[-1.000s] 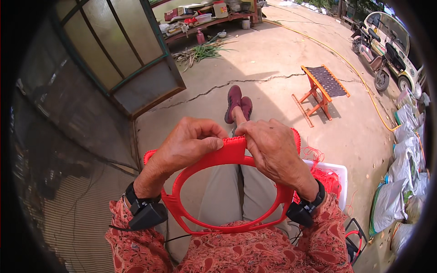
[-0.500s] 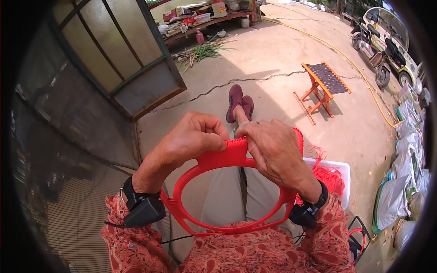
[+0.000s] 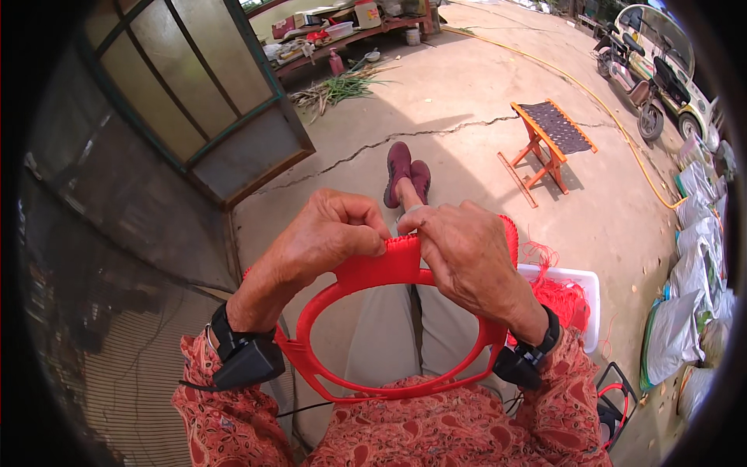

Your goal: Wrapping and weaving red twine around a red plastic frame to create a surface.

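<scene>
Outdoors on a cracked concrete yard (image 3: 467, 101), seated with legs stretched toward maroon shoes (image 3: 406, 167). At far left, a leaning glazed door frame (image 3: 210, 93) against a dark wall. Nearer the middle, left hand (image 3: 327, 237) clenched on the far rim of a red round knitting loom (image 3: 389, 327), fingertips pinching the strip of red knitted fabric (image 3: 385, 261) hanging off its pegs. Just beside it, right hand (image 3: 467, 261) gripping the same rim, thumb and forefinger pressed to the fabric edge, touching the left fingertips. Loom resting across the lap, near rim against the patterned red blouse (image 3: 436, 432). To the right, a white tub (image 3: 580, 292) of loose red yarn (image 3: 556, 292) beside the thigh; beyond it an orange folding stool (image 3: 548, 136), then stacked sacks (image 3: 692, 311) along the right edge. Likely risks: a loop slipping off a peg under the pinching fingers, dropping a stitch; yarn from the tub snagging and pulling tension tight; loom tilting off the lap if either grip loosens
</scene>
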